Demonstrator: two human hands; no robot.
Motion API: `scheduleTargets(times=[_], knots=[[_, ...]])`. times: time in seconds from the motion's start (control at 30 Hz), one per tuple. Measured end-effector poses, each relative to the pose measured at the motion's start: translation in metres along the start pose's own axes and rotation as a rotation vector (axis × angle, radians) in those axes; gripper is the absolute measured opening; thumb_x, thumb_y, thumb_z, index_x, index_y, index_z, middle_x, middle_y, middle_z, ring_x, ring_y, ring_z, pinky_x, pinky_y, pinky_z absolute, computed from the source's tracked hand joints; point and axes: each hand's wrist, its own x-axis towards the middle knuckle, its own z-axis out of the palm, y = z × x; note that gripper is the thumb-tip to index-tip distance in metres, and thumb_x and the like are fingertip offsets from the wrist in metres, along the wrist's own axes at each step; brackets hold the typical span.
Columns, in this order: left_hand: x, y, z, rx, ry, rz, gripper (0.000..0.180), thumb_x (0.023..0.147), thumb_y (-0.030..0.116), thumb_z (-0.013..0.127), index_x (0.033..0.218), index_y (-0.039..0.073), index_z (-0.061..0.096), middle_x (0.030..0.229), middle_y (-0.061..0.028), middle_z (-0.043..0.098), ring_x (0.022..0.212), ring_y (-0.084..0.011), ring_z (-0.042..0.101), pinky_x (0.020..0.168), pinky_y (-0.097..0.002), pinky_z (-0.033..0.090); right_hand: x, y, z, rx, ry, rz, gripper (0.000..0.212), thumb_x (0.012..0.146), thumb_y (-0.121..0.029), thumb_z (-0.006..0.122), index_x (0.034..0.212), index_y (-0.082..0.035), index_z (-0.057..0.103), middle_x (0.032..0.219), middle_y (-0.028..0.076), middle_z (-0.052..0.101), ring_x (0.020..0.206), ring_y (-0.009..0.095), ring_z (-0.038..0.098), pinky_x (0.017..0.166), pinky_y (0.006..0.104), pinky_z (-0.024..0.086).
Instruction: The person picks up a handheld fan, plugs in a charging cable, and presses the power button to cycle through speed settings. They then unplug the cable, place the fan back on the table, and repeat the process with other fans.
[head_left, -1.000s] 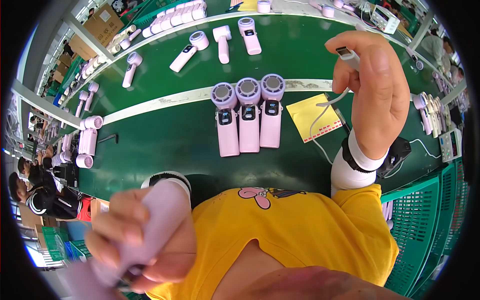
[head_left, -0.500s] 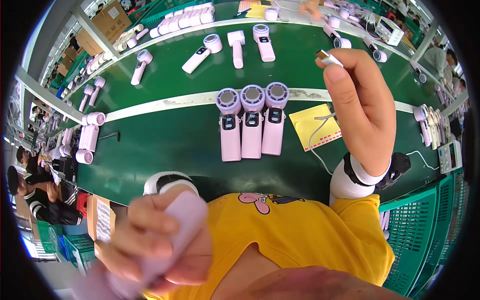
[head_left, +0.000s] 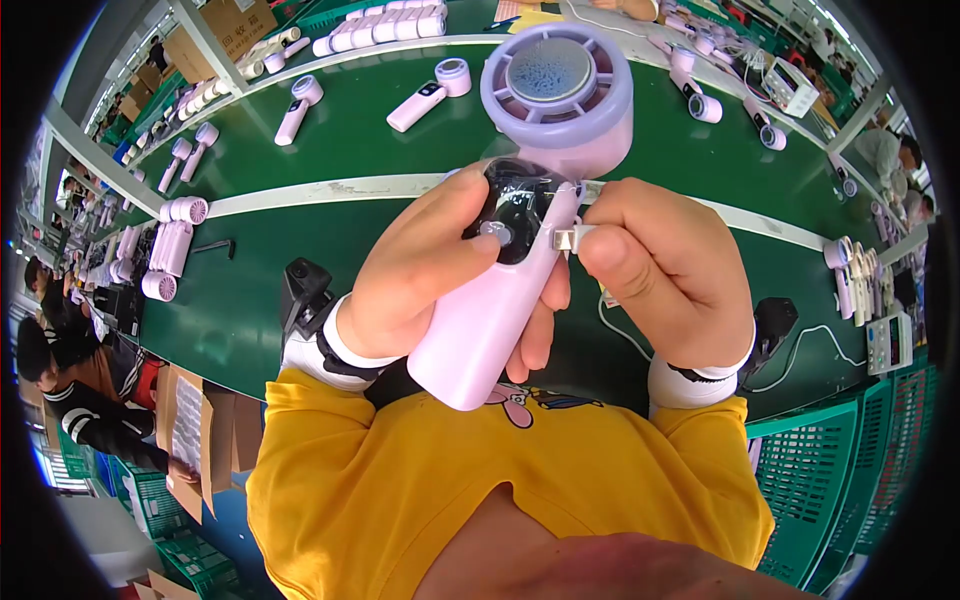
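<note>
My left hand (head_left: 412, 262) is wrapped around a pale pink handheld fan (head_left: 482, 325), tilted with its round lilac head up and to the right. The thumb lies on the grey button (head_left: 495, 233) of the fan's glossy black panel. My right hand (head_left: 678, 268) pinches a white cable plug (head_left: 564, 240) with a metal tip. The tip is up against the right side of the fan's body, just below the head; whether it is inserted cannot be seen. A thin white cable (head_left: 622, 333) hangs below the right hand. The fan and my hands hide the middle of the bench.
Other handheld fans (head_left: 418, 106) lie on the green surface beyond the white strip. Pink fans (head_left: 172, 245) are stacked at left near a black hex key (head_left: 215, 247). Green crates (head_left: 805, 480) stand at lower right. Another person (head_left: 85, 390) is at left beside an open carton (head_left: 215, 430).
My left hand has brought the fan up from the lower left to the middle. My right hand has lowered the plug to the fan's side.
</note>
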Motion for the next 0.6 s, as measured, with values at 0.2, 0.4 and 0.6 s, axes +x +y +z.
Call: scheduleTargets(times=[0.2, 0.4, 0.6], knots=[[0.003, 0.000, -0.007, 0.131, -0.168, 0.147, 0.037, 0.080, 0.006, 0.034, 0.116, -0.001, 0.027, 0.082, -0.0188, 0.054, 0.055, -0.0242, 0.057, 0.048, -0.0324, 0.050, -0.001, -0.003, -0.009, -0.082, -0.104, -0.137, 0.022, 0.084, -0.019, 0.052, 0.072, 0.000, 0.052, 0.059, 0.007, 0.048, 0.050, 0.017, 0.044, 0.047, 0.0263, 0.034], [0.006, -0.002, -0.020, 0.284, -0.125, 0.249, 0.045, 0.078, 0.003, 0.036, 0.120, 0.000, 0.023, 0.091, -0.0182, 0.051, 0.060, -0.0231, 0.056, 0.051, -0.0319, 0.049, 0.007, 0.003, 0.005, -0.143, 0.006, -0.086, 0.022, 0.085, -0.018, 0.050, 0.073, 0.000, 0.052, 0.062, 0.007, 0.051, 0.053, 0.016, 0.049, 0.049, 0.0254, 0.036], [0.010, -0.003, -0.032, 0.433, -0.088, 0.354, 0.053, 0.076, 0.000, 0.039, 0.125, 0.002, 0.018, 0.099, -0.0177, 0.048, 0.065, -0.0221, 0.055, 0.053, -0.0314, 0.048, 0.018, 0.026, 0.021, -0.096, 0.117, 0.005, 0.015, 0.085, -0.012, 0.048, 0.073, -0.003, 0.051, 0.060, 0.007, 0.050, 0.054, 0.025, 0.051, 0.049, 0.0306, 0.039]])
